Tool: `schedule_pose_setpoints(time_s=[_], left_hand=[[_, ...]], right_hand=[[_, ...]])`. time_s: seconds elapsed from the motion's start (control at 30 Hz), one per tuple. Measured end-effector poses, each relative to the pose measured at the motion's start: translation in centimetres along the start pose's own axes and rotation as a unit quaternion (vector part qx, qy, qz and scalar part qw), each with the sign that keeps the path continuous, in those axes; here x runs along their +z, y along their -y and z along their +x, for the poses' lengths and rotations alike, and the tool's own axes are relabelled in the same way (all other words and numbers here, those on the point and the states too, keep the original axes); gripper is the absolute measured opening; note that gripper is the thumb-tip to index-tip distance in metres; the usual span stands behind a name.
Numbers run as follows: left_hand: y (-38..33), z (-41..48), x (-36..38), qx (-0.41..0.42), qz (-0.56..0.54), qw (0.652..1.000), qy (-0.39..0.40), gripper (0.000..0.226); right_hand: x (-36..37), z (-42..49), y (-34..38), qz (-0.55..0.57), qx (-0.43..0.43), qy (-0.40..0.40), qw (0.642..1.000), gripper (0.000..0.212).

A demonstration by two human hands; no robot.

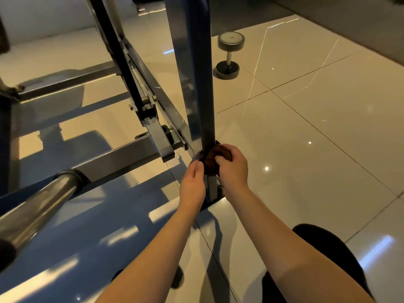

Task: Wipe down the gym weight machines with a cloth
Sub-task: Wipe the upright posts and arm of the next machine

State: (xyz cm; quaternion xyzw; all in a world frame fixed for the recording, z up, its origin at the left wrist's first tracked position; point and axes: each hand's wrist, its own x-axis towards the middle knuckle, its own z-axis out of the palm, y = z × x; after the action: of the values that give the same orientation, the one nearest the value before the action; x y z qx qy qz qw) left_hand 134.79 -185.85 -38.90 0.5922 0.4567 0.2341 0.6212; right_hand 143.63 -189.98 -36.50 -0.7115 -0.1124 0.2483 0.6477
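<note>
- Both hands are down low on the blue-grey square metal upright post (196,84) of the weight machine, just above where it meets the floor.
- The dark brown cloth (213,159) is bunched around that post, squeezed between the two hands.
- Right hand (232,169): fingers curled tight over the cloth from the right side, thumb tucked in on top.
- Left hand (193,184): pressed in from the left, fingers bent around the cloth's edge. The fingertips are hidden behind the post, so I can't say how much they've got.
- A shiny chrome round bar (37,206) pokes in from the lower left, well apart from the hands.
- A grey-ended dumbbell with a chrome handle (229,55) stands on end on the glossy beige tile floor (306,138), beyond the post.
- A knee in black fabric (328,259) shows at the bottom right.
</note>
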Motion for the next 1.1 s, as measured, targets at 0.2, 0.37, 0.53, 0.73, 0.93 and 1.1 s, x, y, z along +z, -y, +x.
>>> schedule_pose_setpoints(time_s=[0.2, 0.37, 0.53, 0.73, 0.93, 1.1], left_hand=[[-3.4, -0.9, 0.0, 0.033, -0.001, 0.999, -0.017, 0.040], [-4.9, -2.1, -0.2, 0.040, 0.005, 0.999, -0.004, 0.042], [-7.8, -2.5, -0.1, 0.070, -0.002, 0.997, -0.023, 0.044], [-10.6, -2.7, -0.4, 0.121, 0.013, 0.991, -0.058, 0.043], [-17.4, -3.2, -0.7, 0.167, -0.022, 0.983, -0.068, 0.028], [-23.1, -3.7, -1.5, 0.220, -0.022, 0.971, -0.087, 0.027]], right_hand=[[0.5, -0.9, 2.0, -0.030, -0.061, 0.026, 0.997, 0.033], [-0.5, -0.9, 1.5, -0.036, 0.036, 0.049, 0.997, 0.028], [-0.1, -0.7, 8.2, 0.006, -0.092, 0.047, 0.995, 0.034], [-0.1, -1.2, 9.5, -0.011, -0.115, 0.067, 0.991, 0.029], [0.3, -0.8, 16.0, 0.009, -0.157, 0.072, 0.985, 0.024], [2.5, -0.8, 24.9, 0.039, -0.272, 0.046, 0.960, 0.021]])
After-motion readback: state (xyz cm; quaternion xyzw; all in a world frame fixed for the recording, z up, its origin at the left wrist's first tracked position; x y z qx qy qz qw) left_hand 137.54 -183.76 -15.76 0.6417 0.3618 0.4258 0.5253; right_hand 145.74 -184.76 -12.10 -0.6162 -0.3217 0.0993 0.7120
